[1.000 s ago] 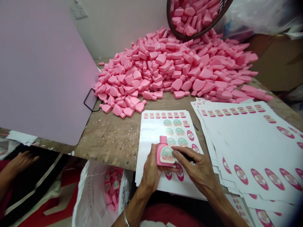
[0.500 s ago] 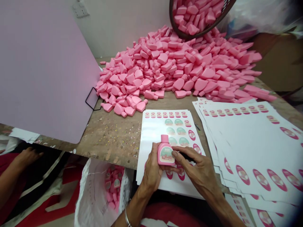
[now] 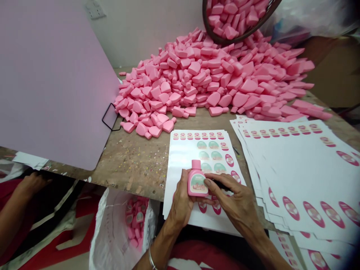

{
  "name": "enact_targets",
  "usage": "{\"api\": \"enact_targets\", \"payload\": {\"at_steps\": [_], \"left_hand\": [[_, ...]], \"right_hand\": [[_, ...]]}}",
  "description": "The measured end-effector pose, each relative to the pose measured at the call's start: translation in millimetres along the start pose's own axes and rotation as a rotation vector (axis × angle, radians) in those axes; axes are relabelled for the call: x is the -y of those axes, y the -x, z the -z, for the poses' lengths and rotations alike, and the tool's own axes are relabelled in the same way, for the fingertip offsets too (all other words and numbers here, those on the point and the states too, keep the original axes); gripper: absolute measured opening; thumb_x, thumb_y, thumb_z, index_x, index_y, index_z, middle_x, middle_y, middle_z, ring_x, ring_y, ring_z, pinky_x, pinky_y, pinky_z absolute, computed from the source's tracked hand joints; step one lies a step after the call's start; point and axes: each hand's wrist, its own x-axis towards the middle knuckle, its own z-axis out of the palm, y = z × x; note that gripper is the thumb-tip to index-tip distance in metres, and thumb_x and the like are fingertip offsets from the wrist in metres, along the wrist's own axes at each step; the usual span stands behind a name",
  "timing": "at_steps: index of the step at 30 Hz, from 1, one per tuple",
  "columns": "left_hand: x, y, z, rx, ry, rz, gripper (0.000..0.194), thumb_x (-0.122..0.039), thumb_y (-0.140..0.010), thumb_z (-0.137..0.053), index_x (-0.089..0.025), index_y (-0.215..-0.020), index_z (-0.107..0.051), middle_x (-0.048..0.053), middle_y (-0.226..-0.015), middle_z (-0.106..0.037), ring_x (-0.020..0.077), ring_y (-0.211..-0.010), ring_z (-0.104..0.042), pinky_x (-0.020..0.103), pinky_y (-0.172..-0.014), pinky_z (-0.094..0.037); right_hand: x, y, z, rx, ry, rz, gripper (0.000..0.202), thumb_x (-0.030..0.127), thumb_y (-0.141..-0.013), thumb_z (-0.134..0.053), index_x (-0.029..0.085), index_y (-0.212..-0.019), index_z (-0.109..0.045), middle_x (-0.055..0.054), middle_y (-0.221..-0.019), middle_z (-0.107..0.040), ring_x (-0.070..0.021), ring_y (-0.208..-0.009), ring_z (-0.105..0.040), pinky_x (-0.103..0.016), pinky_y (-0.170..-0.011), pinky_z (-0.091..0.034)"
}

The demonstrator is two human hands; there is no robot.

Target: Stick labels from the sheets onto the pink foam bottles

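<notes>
Upright over the sheet, a small pink plastic bottle [image 3: 197,189] with a green-and-cream label on its front rests in my left hand [image 3: 181,202]. Its fingers wrap round the bottle's left side and underneath. My right hand [image 3: 236,198] is at the bottle's right side, with the thumb pressed on the label's edge. A slim black tool [image 3: 222,183] shows between its fingers; most of it is hidden, so its kind is unclear. Beneath both hands lies a stack of sticker sheets [image 3: 182,153], printed with green labels, pink ovals and small heart labels.
A large heap of pink bottles [image 3: 194,67] covers the table's back, below a tipped brown basket [image 3: 206,26]. More sticker sheets [image 3: 287,161] lie at right. A white sack [image 3: 107,225] with labelled bottles stands below the edge. A pink panel [image 3: 56,82] and another person's hand [image 3: 36,183] are left.
The view has shifted very slightly. Both hands keep their places on the bottle, and the right thumb stays against the label.
</notes>
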Motion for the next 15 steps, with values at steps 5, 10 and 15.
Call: {"api": "enact_targets", "payload": {"at_steps": [5,10,15], "left_hand": [[-1.2,2.7,2.4,0.079,-0.105,-0.053,0.037,-0.043,-0.084,-0.059,-0.016,-0.108,-0.055,0.004,-0.089,-0.061,0.0134,-0.072,-0.063,0.021,-0.056,-0.055],[-4.6,4.9,0.6,0.114,-0.226,-0.079,0.034,-0.035,-0.08,-0.066,-0.018,-0.107,-0.053,0.001,-0.088,-0.055,0.0101,-0.067,-0.059,0.021,-0.055,-0.055],[-7.9,6.3,-1.9,0.07,-0.274,-0.073,0.033,-0.037,-0.083,-0.061,-0.016,-0.107,-0.053,0.003,-0.089,-0.058,0.0094,-0.063,-0.058,0.022,-0.054,-0.055]], "right_hand": [[1.2,-0.7,0.2,-0.007,0.036,0.044,0.019,0.037,-0.082,-0.06,0.022,-0.088,-0.071,-0.004,-0.082,-0.071,-0.019,-0.077,-0.063,-0.032,-0.067,-0.051],[-0.1,0.1,-1.6,0.003,0.12,0.152,0.019,0.033,-0.087,-0.055,0.02,-0.09,-0.068,-0.004,-0.082,-0.07,-0.0179,-0.078,-0.061,-0.031,-0.069,-0.047],[-4.1,-1.4,8.6,-0.055,0.504,0.331,0.021,0.027,-0.089,-0.052,0.02,-0.101,-0.068,-0.003,-0.072,-0.064,-0.018,-0.072,-0.057,-0.036,-0.075,-0.038]]}}
